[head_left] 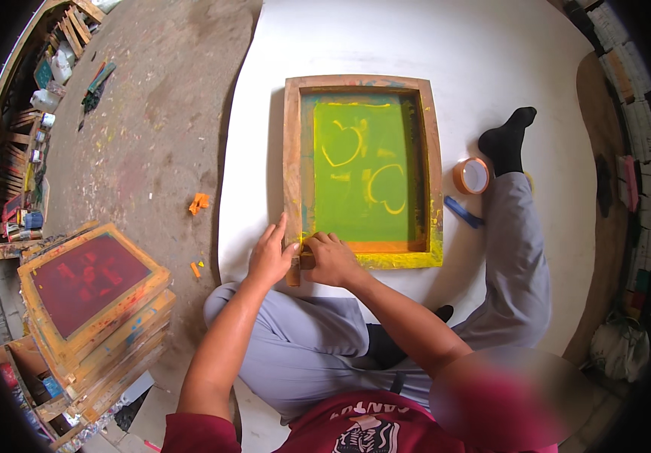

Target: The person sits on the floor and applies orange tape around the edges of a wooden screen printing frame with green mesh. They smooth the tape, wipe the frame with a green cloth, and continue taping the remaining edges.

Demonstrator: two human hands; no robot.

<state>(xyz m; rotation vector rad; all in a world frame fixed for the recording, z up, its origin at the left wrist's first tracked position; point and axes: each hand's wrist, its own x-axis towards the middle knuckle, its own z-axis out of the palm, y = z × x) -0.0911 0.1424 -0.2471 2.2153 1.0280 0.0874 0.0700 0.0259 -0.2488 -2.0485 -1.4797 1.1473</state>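
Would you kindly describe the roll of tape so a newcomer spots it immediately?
On the white sheet, find the wooden frame with a green panel. To its right, beside the farther black-socked foot, lies the roll of tape. Its round, orange-brown shape sets it apart from the slim blue object just below.

A wood-framed green silkscreen (359, 162), marked with yellow heart outlines, lies flat in the upper centre.

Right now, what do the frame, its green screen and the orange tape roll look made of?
Frame: apparently wood, matt; brown shows between paint stains. Green screen: perhaps coated mesh, smooth and flat; no weave visible. Orange tape roll: likely plastic film, smooth-sided, slightly glossy.
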